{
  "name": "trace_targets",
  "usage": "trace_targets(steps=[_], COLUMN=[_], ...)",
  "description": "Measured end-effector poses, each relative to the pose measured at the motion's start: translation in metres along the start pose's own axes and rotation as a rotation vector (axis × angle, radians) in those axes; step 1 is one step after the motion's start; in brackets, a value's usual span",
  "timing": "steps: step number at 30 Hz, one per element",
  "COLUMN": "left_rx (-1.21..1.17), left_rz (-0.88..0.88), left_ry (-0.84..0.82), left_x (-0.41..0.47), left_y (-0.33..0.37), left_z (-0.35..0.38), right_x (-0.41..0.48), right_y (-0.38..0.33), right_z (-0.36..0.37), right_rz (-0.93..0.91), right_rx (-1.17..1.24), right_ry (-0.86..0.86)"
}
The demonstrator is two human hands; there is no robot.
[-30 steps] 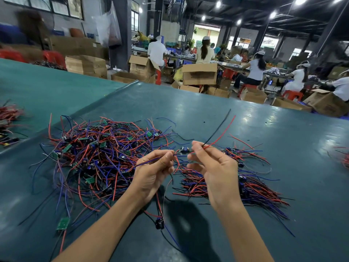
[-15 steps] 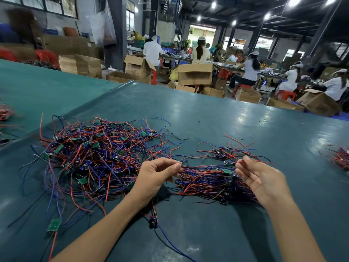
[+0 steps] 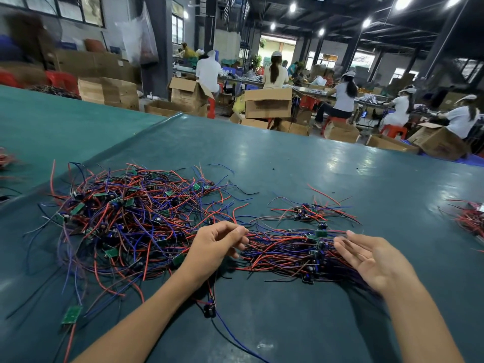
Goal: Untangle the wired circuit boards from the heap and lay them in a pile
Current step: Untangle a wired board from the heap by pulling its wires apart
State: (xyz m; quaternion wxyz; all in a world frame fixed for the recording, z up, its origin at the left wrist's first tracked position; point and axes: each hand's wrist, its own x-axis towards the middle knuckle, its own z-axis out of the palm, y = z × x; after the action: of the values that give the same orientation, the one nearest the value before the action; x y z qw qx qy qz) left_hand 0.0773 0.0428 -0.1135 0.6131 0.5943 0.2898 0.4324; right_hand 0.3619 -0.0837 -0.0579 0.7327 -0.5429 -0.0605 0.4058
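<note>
A big tangled heap of wired circuit boards (image 3: 136, 218), red, blue and black wires with small green boards, lies at the left of the teal table (image 3: 288, 166). To its right is a flatter pile of boards (image 3: 293, 252) with wires running sideways. My left hand (image 3: 217, 244) sits between heap and pile, fingers curled, and seems to pinch the left ends of the pile's wires. My right hand (image 3: 372, 260) hovers palm up over the pile's right end, fingers straight, holding nothing.
A small wire cluster (image 3: 306, 213) lies behind the pile. One loose green board (image 3: 72, 314) and a black part on a wire (image 3: 209, 310) lie near the front. More wire bunches sit at the right edge (image 3: 468, 218). Beyond the table are cardboard boxes (image 3: 267, 102) and seated people.
My right hand carried a wired board from mid-air down to the right pile, let go and opened. My left hand stayed near the wire ends.
</note>
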Motion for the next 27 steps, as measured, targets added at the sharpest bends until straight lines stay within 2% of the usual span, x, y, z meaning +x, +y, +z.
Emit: trace_targets(steps=[3,5,8,10,12,14,16,20,22,27], left_rx=[0.035,0.048,0.103,0.174,0.406,0.803,1.152,1.747,1.827,1.799], left_rz=[0.03,0.073,0.156,0.207,0.261,0.295,0.241,-0.104,-0.165,-0.196], left_ry=[0.017,0.064,0.162,0.227,0.27,0.237,0.145,-0.046,-0.096,-0.101], left_x=[-0.007,-0.011,-0.01,-0.001,0.015,0.039,0.062,0.084,0.085,0.087], left_y=[0.009,0.02,0.045,0.064,0.081,0.091,0.091,0.069,0.06,0.064], left_z=[0.001,0.0,-0.009,-0.021,-0.039,-0.062,-0.086,-0.114,-0.115,-0.102], right_x=[-0.007,-0.014,-0.027,-0.037,-0.047,-0.056,-0.062,-0.059,-0.055,-0.056], right_y=[-0.005,-0.005,0.009,0.026,0.048,0.07,0.093,0.135,0.145,0.149], right_z=[-0.006,-0.005,0.009,0.027,0.05,0.072,0.091,0.1,0.095,0.086], right_rz=[0.029,-0.036,-0.341,-0.569,-0.764,-0.924,-1.02,-1.063,-1.104,-1.241], right_rx=[-0.008,0.017,-0.025,-0.182,-0.384,-0.62,-0.852,-1.267,-1.336,-1.207], right_ry=[-0.015,0.035,0.192,0.182,0.074,-0.077,-0.244,-0.469,-0.509,-0.508])
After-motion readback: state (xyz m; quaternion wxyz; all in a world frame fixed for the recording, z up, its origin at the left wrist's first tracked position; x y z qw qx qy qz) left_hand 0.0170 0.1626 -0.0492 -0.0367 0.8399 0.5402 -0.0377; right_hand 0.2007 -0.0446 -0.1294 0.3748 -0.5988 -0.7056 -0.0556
